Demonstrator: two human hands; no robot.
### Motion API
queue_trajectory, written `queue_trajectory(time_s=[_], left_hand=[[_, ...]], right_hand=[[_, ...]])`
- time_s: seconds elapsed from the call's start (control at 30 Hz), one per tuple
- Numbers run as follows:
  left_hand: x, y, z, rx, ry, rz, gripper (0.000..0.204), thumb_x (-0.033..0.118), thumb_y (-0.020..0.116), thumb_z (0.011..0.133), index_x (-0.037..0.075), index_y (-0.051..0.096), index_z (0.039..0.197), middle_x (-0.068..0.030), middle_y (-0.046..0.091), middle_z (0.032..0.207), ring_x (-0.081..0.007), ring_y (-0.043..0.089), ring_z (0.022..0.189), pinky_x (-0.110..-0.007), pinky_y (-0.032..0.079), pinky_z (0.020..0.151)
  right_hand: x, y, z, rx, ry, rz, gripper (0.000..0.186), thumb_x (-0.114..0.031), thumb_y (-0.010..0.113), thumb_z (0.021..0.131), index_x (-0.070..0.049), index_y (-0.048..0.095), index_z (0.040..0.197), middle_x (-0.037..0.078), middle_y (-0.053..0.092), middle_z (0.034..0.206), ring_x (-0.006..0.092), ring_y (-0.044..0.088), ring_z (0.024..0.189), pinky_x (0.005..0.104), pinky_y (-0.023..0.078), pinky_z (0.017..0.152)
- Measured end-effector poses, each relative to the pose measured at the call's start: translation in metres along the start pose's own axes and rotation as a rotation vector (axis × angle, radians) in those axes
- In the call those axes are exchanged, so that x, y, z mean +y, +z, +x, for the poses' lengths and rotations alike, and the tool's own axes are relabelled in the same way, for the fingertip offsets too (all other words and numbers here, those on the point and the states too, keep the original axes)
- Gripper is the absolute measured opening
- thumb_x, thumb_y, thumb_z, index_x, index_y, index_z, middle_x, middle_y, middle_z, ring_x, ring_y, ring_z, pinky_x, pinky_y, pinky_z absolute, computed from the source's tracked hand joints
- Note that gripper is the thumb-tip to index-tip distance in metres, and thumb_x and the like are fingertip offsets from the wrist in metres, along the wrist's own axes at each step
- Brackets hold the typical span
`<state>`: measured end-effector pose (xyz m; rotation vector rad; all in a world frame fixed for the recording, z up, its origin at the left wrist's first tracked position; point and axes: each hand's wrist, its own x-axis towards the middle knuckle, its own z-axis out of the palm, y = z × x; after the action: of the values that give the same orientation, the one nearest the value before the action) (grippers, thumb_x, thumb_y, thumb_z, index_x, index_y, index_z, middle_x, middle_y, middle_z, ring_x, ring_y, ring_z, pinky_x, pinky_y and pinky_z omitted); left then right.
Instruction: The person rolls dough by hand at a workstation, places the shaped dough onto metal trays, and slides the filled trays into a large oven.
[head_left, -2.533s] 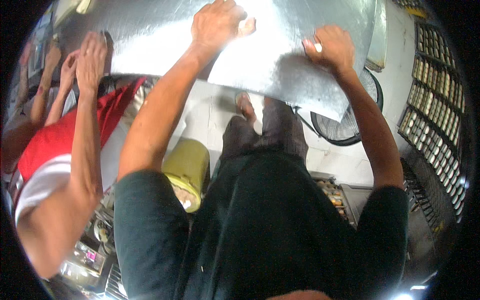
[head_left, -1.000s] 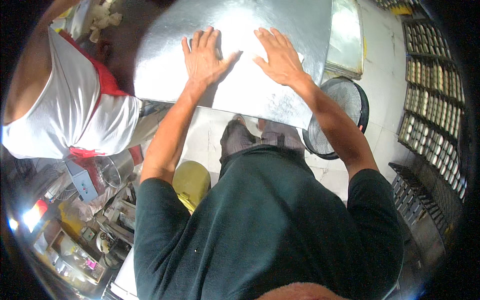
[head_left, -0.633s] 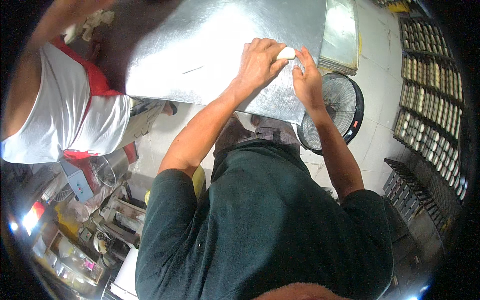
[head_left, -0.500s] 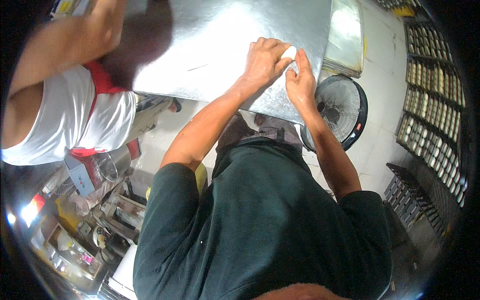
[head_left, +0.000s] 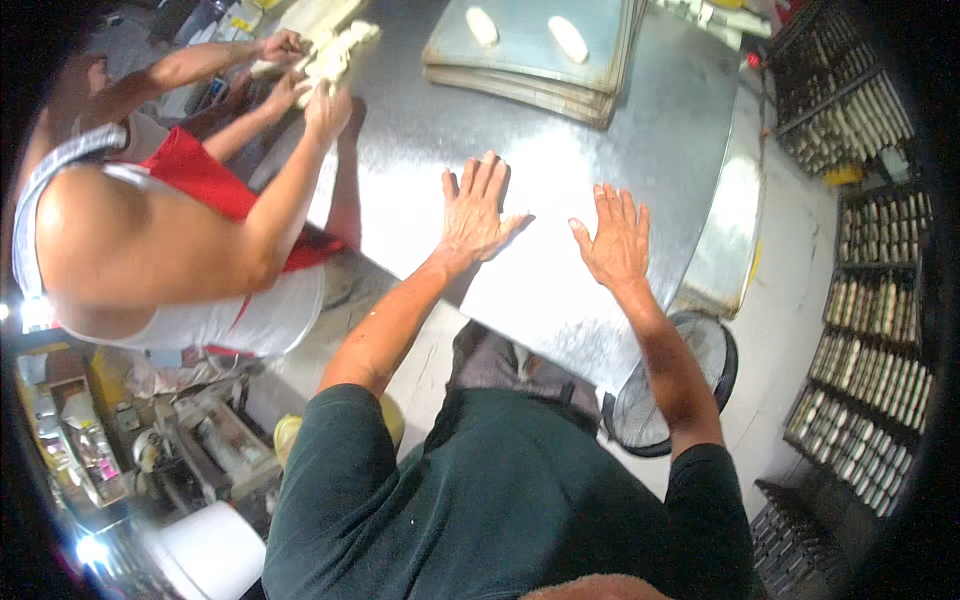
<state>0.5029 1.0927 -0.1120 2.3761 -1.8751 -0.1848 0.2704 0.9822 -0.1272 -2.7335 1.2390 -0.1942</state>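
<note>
While the person's left hand (head_left: 476,218) and right hand (head_left: 613,240) extend palm-down over the grey sheet-metal counter (head_left: 540,310), fingers straight and thumbs spread wide, anything beneath the palms cannot be determined. Farther out, two pale, elongated dough pieces (head_left: 569,39) lie apart on stacked rectangular metal trays (head_left: 520,50). At left, co-workers' hands (head_left: 328,112) touch cream-coloured, irregular dough lumps (head_left: 335,60).

Bakery workroom, dough rolls (head_left: 569,40) on stacked trays (head_left: 522,55).

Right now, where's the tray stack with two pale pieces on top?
In the head view, the tray stack sits at the top, just right of centre, on the metal table, beyond the left hand and right hand.
</note>
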Motion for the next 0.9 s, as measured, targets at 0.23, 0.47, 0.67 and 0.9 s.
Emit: queue_trajectory(time_s=[0.23,0.47,0.67,0.9], left_hand=[[-0.010,-0.020,-0.032,-0.255,0.189,-0.221,0.096,0.057,0.068,0.083,0.004,0.037,0.156,-0.0263,0.030,0.163,-0.0451,0.027,0.152,-0.069,0.022,0.119],[-0.057,-0.048,-0.030,-0.324,0.174,-0.791,0.046,0.003,0.077,0.078,0.010,0.068,0.123,-0.0120,0.062,0.114,-0.0317,0.062,0.112,-0.042,0.052,0.095],[-0.102,-0.058,0.008,-0.188,-0.091,-1.206,0.044,0.004,0.078,0.086,0.006,0.065,0.128,-0.0094,0.067,0.130,-0.0217,0.065,0.116,-0.036,0.055,0.098],[-0.142,-0.069,0.057,-0.139,-0.304,-1.406,0.067,0.010,0.090,0.075,0.006,0.057,0.133,-0.0115,0.065,0.119,-0.0208,0.066,0.110,-0.035,0.058,0.089]], right_hand=[[0.023,-0.029,-0.065,-0.159,-0.238,0.142,0.060,-0.042,0.064,0.097,-0.001,0.055,0.139,0.020,0.057,0.140,0.0381,0.051,0.131,0.0576,0.038,0.109],[-0.048,-0.132,0.067,-0.324,0.261,0.627,0.031,-0.026,0.077,0.086,-0.005,0.074,0.109,0.015,0.070,0.090,0.0262,0.070,0.085,0.0382,0.054,0.079],[-0.081,-0.103,0.307,0.270,-0.002,0.588,0.050,-0.031,0.079,0.087,0.002,0.071,0.124,0.020,0.074,0.101,0.0289,0.073,0.091,0.0383,0.055,0.084],[-0.041,-0.036,0.499,0.131,0.072,0.143,0.052,-0.038,0.081,0.082,0.000,0.074,0.116,0.026,0.071,0.109,0.0436,0.069,0.099,0.0500,0.054,0.089]])
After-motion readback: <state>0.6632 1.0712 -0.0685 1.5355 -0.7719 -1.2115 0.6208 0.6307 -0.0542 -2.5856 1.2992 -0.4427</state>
